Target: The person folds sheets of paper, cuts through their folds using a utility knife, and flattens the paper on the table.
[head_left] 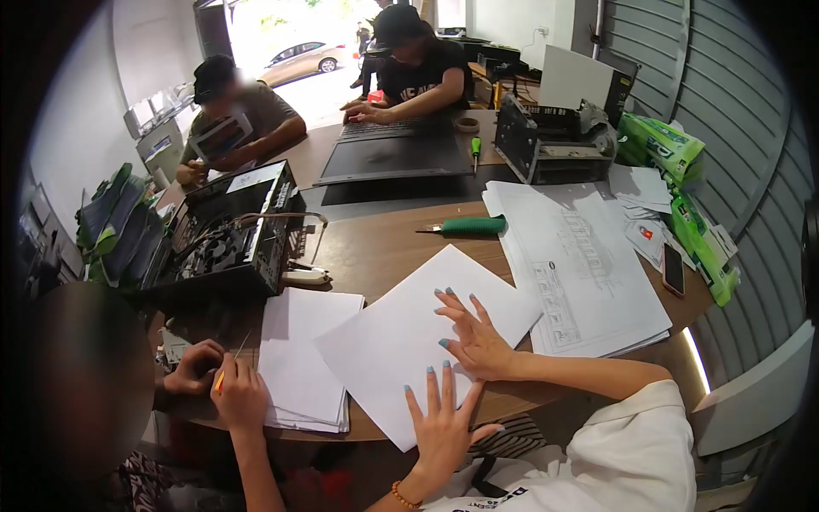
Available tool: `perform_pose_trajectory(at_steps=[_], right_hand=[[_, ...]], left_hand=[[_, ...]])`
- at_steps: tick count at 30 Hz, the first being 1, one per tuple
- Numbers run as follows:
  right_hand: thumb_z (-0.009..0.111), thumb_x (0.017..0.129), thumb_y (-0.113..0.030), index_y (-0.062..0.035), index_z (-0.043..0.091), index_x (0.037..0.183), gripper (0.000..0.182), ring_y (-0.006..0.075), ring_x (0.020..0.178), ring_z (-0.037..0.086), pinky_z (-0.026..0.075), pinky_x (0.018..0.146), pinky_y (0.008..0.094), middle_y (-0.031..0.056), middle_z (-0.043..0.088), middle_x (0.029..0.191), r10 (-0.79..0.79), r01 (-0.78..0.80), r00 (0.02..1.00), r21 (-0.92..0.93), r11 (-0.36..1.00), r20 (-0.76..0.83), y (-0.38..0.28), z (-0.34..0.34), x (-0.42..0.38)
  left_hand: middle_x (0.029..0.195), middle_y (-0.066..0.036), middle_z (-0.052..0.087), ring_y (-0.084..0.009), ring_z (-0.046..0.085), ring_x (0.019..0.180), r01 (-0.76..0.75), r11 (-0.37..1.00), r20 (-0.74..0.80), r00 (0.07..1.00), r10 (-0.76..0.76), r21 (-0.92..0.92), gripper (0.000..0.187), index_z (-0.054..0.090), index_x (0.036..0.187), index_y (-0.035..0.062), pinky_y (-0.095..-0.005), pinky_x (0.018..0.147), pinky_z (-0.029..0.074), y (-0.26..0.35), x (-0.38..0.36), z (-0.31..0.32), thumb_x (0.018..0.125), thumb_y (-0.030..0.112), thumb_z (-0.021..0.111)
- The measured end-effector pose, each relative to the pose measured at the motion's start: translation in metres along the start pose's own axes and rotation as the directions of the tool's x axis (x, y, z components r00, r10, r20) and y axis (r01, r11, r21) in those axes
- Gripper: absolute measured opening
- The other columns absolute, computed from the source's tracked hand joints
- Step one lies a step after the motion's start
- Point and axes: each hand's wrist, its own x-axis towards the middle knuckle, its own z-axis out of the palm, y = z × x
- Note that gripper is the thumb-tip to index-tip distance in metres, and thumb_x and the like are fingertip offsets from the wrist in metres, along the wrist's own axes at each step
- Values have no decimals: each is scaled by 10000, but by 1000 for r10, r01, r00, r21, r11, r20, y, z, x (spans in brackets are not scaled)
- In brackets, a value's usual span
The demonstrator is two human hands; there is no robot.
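Observation:
A blank white sheet of paper point(401, 316) lies at an angle on the wooden table in front of me. My left hand point(439, 416), with a beaded bracelet at the wrist, rests on its near edge with fingers spread. Just beyond it, my right hand point(478, 341) also lies on the sheet, its fingers apart and slightly bent. Neither hand holds anything. To the left, a stack of white paper point(303, 358) sits partly under the sheet's left corner. Right of the sheet is a pile of printed drawings point(589, 264).
A green-handled tool point(469, 226) lies beyond the sheet. An opened computer case point(226, 230), a laptop point(392, 154), a metal chassis point(554, 141) and a phone point(673, 271) stand around. At left, a co-worker's hand point(239, 392) holds a yellow-handled screwdriver. Two people sit across the table.

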Motion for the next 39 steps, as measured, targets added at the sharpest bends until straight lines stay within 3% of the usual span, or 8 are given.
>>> perform_pose_trajectory(at_steps=[5, 9, 12, 14, 15, 19, 29, 39], right_hand=[[491, 895, -191, -77, 268, 1284, 463, 303, 1387, 135, 98, 1086, 533, 158, 180, 1468, 9, -9, 1000, 26, 1000, 4, 2, -2, 0], [498, 893, -191, -78, 266, 1285, 469, 306, 1386, 142, 96, 1087, 525, 159, 192, 1464, -1, 0, 1000, 33, 999, 28, 0, -5, 0], [501, 892, -193, -84, 269, 1285, 469, 307, 1384, 152, 102, 1085, 515, 158, 209, 1461, 2, -4, 999, 49, 999, 48, 0, -5, 1], [506, 889, -188, -92, 276, 1281, 464, 306, 1381, 162, 110, 1082, 509, 157, 221, 1458, 14, -16, 1000, 71, 997, 26, 1, -4, 0], [506, 890, -186, -96, 278, 1277, 458, 308, 1381, 161, 117, 1082, 505, 158, 218, 1460, 9, -12, 999, 78, 997, 37, 0, -5, 1], [504, 891, -186, -97, 278, 1273, 452, 311, 1379, 166, 128, 1083, 498, 157, 219, 1461, -5, -1, 997, 65, 998, 82, -3, -8, 2], [499, 898, -227, -87, 283, 1274, 456, 291, 1372, 196, 155, 1083, 475, 154, 236, 1455, -16, 17, 992, -4, 1000, 125, -2, -9, 2], [542, 869, -227, -58, 346, 1267, 474, 298, 1347, 253, 193, 1068, 489, 163, 303, 1416, -78, 82, 991, -29, 996, 107, 5, -6, 1]], left_hand=[[1360, -61, 438, -253, 397, 1262, -86, 990, 22, 996, 84, 116, 825, 474, 1306, 155, -631, 1020, 198, -3, -12, -2, 680, 691, 520], [1370, -45, 432, -199, 398, 1268, -104, 985, 59, 994, 97, 136, 800, 466, 1313, 133, -586, 1040, 210, -14, -31, -8, 710, 657, 517], [1366, -35, 444, -152, 404, 1266, -32, 986, 79, 997, 19, 164, 670, 473, 1308, 117, -538, 1055, 225, -22, -54, -17, 789, 536, 539], [1343, -36, 474, -144, 426, 1252, -81, 939, 32, 997, 75, 333, 499, 494, 1292, 117, -525, 1054, 235, -29, -65, -23, 859, 362, 536], [1291, -34, 527, -147, 478, 1209, -58, 972, 25, 998, 54, 227, 397, 539, 1252, 115, -494, 1039, 285, -32, -68, -27, 870, 225, 533], [1214, -46, 586, -165, 546, 1141, -107, 989, -44, 993, 112, 102, 326, 606, 1160, 105, -426, 981, 389, -48, -71, -32, 840, 111, 548], [1019, -36, 678, -150, 638, 982, -241, 955, -259, 924, 281, 175, 161, 689, 974, 110, -352, 906, 468, -67, -66, -22, 836, 164, 626], [1028, -94, 666, -175, 649, 946, -342, 894, -187, 896, 404, 291, 219, 645, 1036, 21, -326, 855, 510, -70, -59, -39, 866, 135, 567]])
